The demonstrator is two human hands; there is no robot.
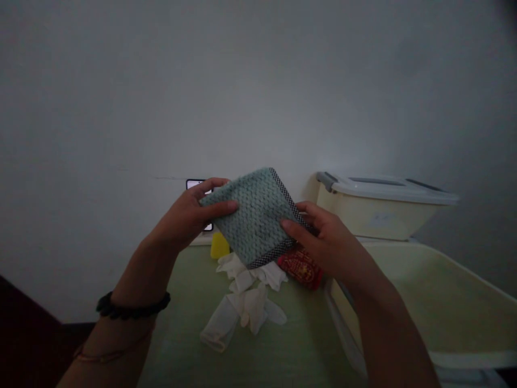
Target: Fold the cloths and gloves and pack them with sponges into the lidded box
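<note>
Between my two hands is a folded pale blue-green cleaning cloth (254, 215) with a black-and-white checked edging, held up above the table. My left hand (194, 213) pinches its left corner, thumb on the near face. At the lower right edge my right hand (313, 231) grips the cloth, its thumb on the front and the fingers behind. Below the cloth lie crumpled white disposable gloves (242, 312). A yellow sponge (219, 246) is partly visible beneath my left hand, and a red packet with gold print (301, 267) lies under my right hand.
An open cream storage bin (452, 302) stands on the right, near my right forearm. Behind it is a lidded cream box (367, 210). A phone (208, 227) leans by the wall behind my left hand. Everything rests on a green tabletop (181, 328).
</note>
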